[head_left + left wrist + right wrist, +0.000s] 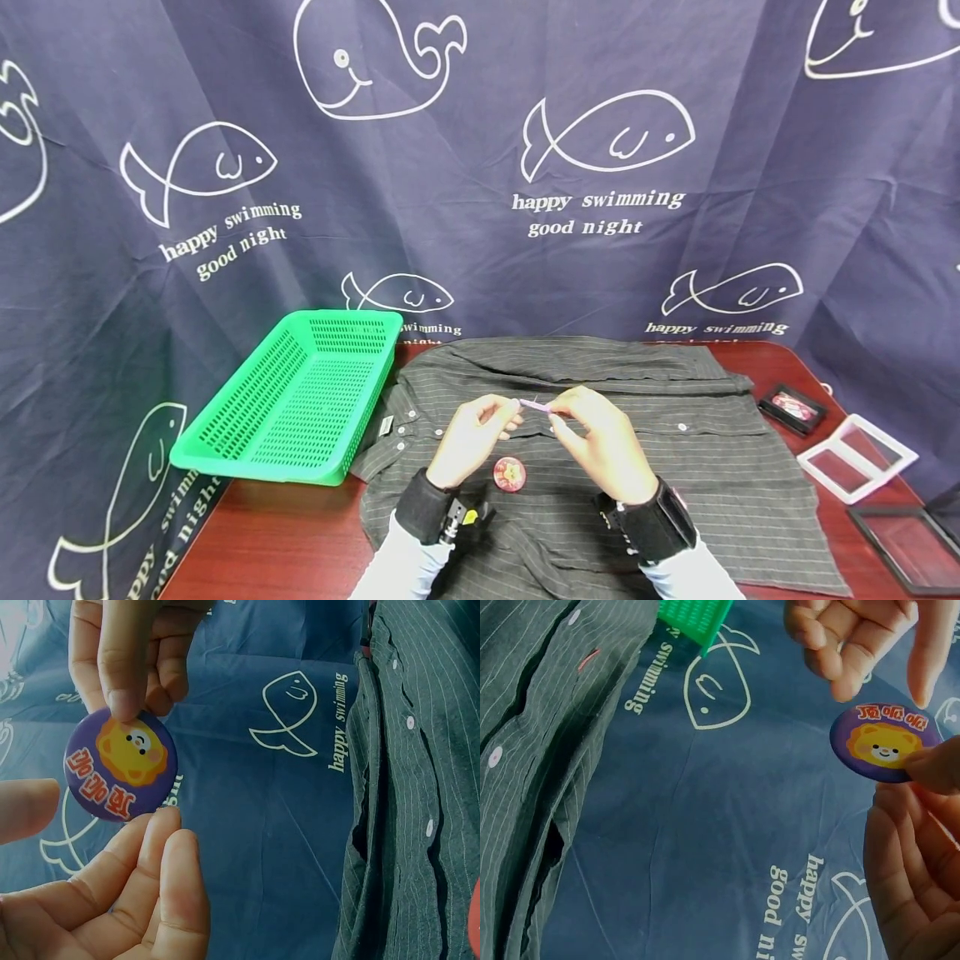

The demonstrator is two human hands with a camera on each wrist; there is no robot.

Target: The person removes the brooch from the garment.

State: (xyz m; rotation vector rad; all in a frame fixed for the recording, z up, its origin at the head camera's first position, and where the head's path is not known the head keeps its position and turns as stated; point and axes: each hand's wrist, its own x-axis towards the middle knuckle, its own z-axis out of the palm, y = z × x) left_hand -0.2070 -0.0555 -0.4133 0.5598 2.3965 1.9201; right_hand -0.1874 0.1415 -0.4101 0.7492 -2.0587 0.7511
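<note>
Above the dark striped shirt [720,475], my right hand [603,437] pinches a round purple pin badge [94,761], its thumb on the face. The badge shows a yellow lion head and red lettering, and appears edge-on in the head view. My left hand [480,433] is at the opposite edge, fingertips right at the rim. In the left wrist view the left thumb [26,810] stands apart from the badge. A red round badge [510,474] with a yellow figure lies on the shirt below the hands.
At the left stands a green perforated basket [348,450] on the reddish table [300,542]. Toward the right edge lie a black box [772,408] with a red badge inside, a white frame [851,458] and a dark frame [870,533]. A patterned curtain [480,225] hangs behind.
</note>
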